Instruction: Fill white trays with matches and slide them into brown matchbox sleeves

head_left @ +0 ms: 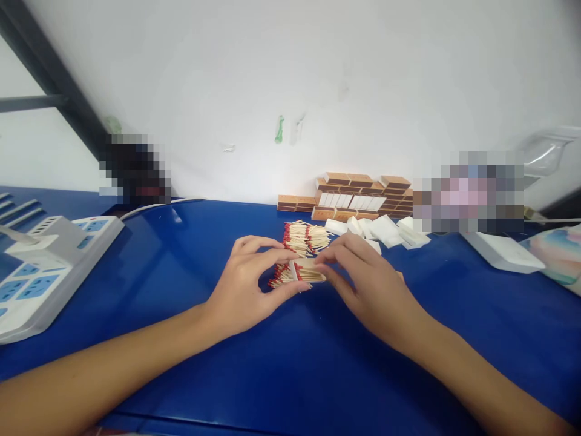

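A small white matchbox tray (310, 263) with red-tipped matches in it is held just over the blue table. My left hand (247, 281) grips its left end between thumb and fingers. At its right end, the bent fingertips of my right hand (363, 278) close on the tray; whether they also pinch matches is hidden. Behind the tray lies a pile of loose matches (297, 233), red heads mostly to the left. More matches (280, 277) show beneath my left fingers.
Brown matchboxes (399, 197) are stacked against the wall, with several white trays (385, 230) lying before them. On the left sits a power strip (59, 266) with a plug and cable. A white box-like object (503, 251) lies at the right of the blue table (290, 375).
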Action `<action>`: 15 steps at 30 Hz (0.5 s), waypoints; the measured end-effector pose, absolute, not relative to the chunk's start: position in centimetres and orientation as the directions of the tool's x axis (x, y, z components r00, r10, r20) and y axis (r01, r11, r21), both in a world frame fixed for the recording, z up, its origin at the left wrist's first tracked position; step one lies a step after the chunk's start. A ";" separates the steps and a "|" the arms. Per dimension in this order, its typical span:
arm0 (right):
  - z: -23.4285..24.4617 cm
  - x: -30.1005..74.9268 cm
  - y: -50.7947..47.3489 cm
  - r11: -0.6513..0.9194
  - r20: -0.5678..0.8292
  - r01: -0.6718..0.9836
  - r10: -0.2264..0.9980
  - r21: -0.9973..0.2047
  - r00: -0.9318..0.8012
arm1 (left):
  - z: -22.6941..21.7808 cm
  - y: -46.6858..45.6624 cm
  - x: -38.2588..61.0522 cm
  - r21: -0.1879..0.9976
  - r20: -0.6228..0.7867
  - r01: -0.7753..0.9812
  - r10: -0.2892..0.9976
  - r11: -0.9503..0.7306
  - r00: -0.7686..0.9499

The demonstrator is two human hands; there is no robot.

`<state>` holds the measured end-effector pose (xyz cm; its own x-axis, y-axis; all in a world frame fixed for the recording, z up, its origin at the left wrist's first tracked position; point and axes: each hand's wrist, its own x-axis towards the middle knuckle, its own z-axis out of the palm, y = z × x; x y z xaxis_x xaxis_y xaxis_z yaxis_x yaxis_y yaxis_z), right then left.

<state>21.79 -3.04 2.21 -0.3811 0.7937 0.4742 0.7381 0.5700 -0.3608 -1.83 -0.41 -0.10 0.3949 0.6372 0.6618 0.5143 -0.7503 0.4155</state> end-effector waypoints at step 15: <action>-1.0 24.3 1.1 0.433 0.298 0.863 0.886 -0.258 -0.356 | 0.2 -0.3 -1.8 0.496 0.645 0.558 0.712 -0.666 0.277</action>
